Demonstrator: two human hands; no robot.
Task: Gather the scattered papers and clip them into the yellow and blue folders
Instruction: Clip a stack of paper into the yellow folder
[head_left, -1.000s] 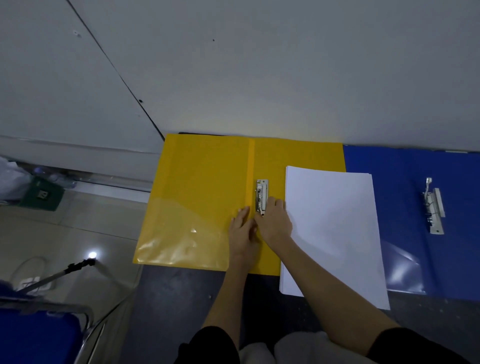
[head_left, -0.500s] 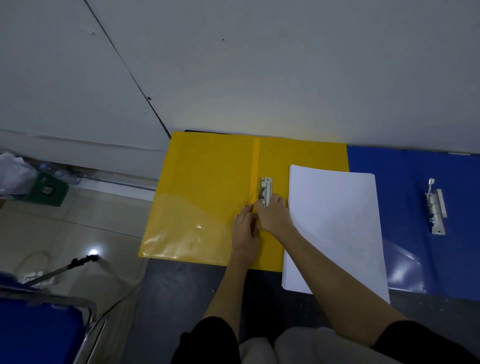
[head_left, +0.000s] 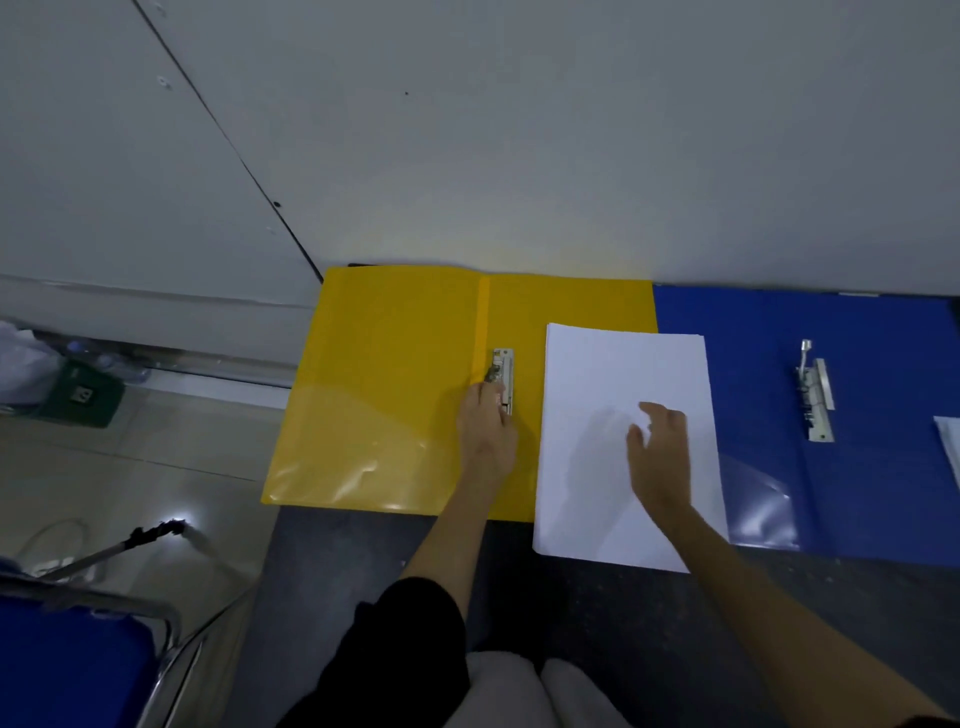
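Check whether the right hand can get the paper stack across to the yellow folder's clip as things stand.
Probably yes. The right hand is over the paper stack, and bare yellow folder lies between the stack and the clip. The left hand at the clip may crowd it.

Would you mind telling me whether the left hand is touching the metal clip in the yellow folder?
Touching. In the head view the left hand has its fingertips on the lower end of the metal clip of the yellow folder, with no gap visible.
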